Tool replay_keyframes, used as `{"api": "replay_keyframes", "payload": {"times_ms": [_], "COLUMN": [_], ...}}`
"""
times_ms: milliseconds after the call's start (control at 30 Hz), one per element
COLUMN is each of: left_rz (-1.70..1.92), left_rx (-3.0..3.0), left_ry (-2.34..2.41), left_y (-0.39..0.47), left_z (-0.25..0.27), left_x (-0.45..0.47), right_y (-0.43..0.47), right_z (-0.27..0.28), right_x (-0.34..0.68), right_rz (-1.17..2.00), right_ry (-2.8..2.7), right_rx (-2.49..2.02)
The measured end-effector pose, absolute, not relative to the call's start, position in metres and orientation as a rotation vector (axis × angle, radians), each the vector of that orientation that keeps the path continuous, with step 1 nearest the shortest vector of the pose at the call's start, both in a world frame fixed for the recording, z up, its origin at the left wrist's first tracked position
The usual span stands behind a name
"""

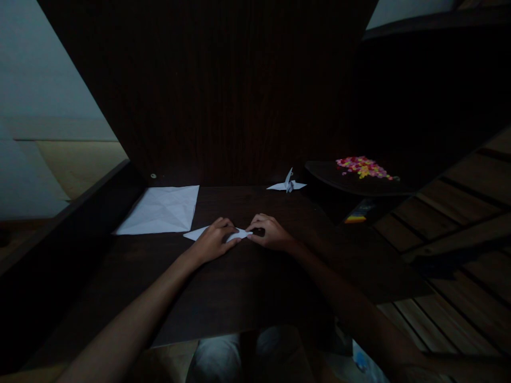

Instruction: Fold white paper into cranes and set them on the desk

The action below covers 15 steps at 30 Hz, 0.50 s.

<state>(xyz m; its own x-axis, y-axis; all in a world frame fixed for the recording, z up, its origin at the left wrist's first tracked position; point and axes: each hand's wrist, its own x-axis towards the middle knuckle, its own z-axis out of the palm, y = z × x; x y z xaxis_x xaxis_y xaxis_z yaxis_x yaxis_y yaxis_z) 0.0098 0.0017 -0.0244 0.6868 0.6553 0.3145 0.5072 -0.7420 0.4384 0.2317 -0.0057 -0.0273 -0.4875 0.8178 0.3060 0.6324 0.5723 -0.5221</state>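
A narrow piece of folded white paper (195, 234) lies flat on the dark desk in front of me, pointed at its left end. Across its middle rests my left hand (219, 238), fingers bent over it and thumb along the near edge, holding it against the desk. My right hand (266, 232) pinches the paper's right tip between thumb and forefinger. Both hands partly cover the paper. Beyond my right hand stands a finished white paper crane (287, 184), wings spread, untouched.
White creased paper sheets (162, 209) lie at the left of the desk (207, 303). On a raised curved shelf (319, 173) at right is a heap of small pink, red and yellow pieces (365, 166). A dark panel (239, 96) rises behind; a low side board (80, 213) borders the left.
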Motion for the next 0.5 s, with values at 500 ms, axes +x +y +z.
{"api": "replay_keyframes", "payload": {"times_ms": [500], "left_rz": [0.726], "left_rx": [2.348], "left_ry": [1.012], "left_y": [0.0075], "left_z": [-0.0266], "left_x": [0.0153], "right_y": [-0.001], "right_z": [-0.0298], "right_x": [0.2328], "right_rz": [0.48], "right_ry": [-2.256], "right_rx": [-1.158]}}
